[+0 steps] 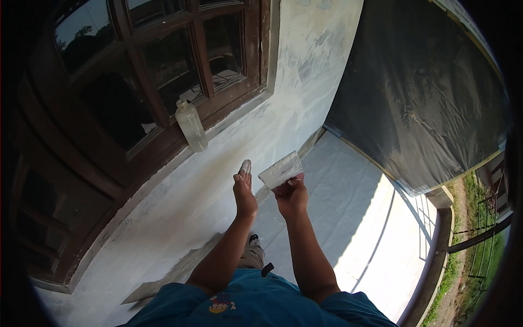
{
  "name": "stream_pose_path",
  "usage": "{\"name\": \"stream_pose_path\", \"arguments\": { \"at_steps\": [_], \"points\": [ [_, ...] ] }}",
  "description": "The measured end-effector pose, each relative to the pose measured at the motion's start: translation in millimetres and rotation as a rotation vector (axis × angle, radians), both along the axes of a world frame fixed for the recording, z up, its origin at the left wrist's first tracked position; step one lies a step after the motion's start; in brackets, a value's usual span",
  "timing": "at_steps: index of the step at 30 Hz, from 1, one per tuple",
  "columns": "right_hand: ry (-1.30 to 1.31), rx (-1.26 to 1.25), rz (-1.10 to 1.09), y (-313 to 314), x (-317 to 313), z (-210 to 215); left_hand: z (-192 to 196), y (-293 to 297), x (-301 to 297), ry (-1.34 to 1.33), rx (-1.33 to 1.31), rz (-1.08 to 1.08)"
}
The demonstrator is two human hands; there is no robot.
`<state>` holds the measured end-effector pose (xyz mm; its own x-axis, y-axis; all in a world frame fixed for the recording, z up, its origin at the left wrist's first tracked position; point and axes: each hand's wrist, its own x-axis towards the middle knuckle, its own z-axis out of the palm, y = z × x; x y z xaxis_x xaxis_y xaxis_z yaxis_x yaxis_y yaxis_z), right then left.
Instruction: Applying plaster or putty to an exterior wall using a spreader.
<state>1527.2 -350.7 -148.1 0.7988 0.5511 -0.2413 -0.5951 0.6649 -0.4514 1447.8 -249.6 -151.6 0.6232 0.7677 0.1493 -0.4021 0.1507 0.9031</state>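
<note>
My right grip (292,197) holds a flat rectangular putty spreader (281,170), which is smeared with white material. The thumb lies on its near edge, and the plate is tilted, to the right of the clear bottle (192,128) and closer to me than it. My left grip (244,191) is also to the right of the bottle and closer to me, between it and my right grip. Its fingers are stretched upward and look straight, and white material covers the fingertips (246,166). This hand is near the spreader but apart from it.

The bottle rests on the ledge (215,131) of the window; I cannot tell if it leans on the frame. The brown wooden window (199,49), with its dark glass panes, extends behind the bottle and to its left. Below the bottle there is the wall (163,191), patchy with white and grey. Well to the right of the bottle hangs a dark plastic sheet (408,92), wrinkled and dusty. The pale floor (327,185) lies lower than the bottle and to its right, and its farther part is in bright sunlight. Still farther to the right of the bottle, I see green grass (482,240).
</note>
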Motion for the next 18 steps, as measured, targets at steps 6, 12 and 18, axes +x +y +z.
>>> {"name": "stream_pose_path", "arguments": {
  "at_steps": [6, 12, 18],
  "points": [
    [0.015, -0.015, -0.022, 32, 98, 19, 26, 29, 103, -0.078, 0.092, -0.014],
    [-0.019, 0.036, -0.085, 60, 186, 51, 50, 55, 175, -0.142, 0.456, 0.022],
    [-0.009, 0.045, 0.022, 77, 263, 59, 67, 75, 224, -0.157, 0.775, 0.271]
  ]
}}
